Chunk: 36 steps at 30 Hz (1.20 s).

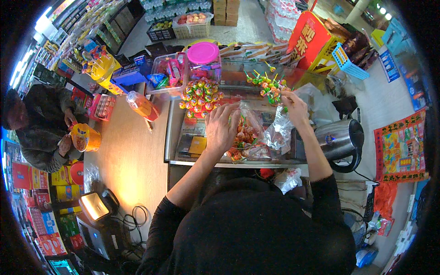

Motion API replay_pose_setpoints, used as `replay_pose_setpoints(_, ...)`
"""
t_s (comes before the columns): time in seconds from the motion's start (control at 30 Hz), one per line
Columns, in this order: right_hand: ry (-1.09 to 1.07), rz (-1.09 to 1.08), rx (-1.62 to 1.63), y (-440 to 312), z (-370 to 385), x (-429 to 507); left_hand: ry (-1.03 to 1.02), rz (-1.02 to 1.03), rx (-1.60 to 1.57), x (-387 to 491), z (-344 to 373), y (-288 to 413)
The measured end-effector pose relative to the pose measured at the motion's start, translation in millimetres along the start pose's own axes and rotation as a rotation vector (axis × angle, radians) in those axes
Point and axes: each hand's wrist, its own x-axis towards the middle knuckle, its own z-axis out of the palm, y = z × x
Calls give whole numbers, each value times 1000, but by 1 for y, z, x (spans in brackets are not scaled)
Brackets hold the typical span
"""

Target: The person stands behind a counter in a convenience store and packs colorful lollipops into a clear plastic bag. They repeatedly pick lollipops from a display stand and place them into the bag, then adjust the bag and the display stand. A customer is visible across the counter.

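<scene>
My left hand (221, 127) is curled over the left rim of a clear plastic bag (256, 118) that holds wrapped lollipops (243, 135). To its upper left stands a dense round cluster of lollipops (199, 96) in red, yellow and green wrappers. My right hand (295, 106) is at the right side of a looser bunch of lollipops (270, 86), whose sticks point up and outward. Its fingertips are drawn together against that bunch; whether one lollipop is between them I cannot tell. Below this hand lies crumpled silvery wrapping (280, 132).
Under everything is a glass display counter (182, 132). A steel electric kettle (338, 139) stands at right. Left are a drink bottle (142, 106), a candy tub (166, 74), a pink-lidded jar (203, 53) and a wooden counter (120, 151). Across it, a person (44, 120) holds an instant noodle tub (86, 137).
</scene>
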Motion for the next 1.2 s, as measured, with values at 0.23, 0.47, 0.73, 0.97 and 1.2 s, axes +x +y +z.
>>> replay_pose_setpoints(0.23,-36,116,-850,149,8,33,37,25,6,-1,0,-2)
replay_pose_setpoints(0.47,18,-256,-854,89,-14,23,41,15,18,-2,-2,-2)
replay_pose_setpoints(0.73,-211,-316,101,-70,-21,-36,39,29,-31,-1,2,-6)
replay_pose_setpoints(0.97,-5,-110,-552,46,3,-3,10,6,3,2,0,0)
replay_pose_setpoints(1.2,-164,-57,-975,124,28,1,9,1,-15,0,-2,0)
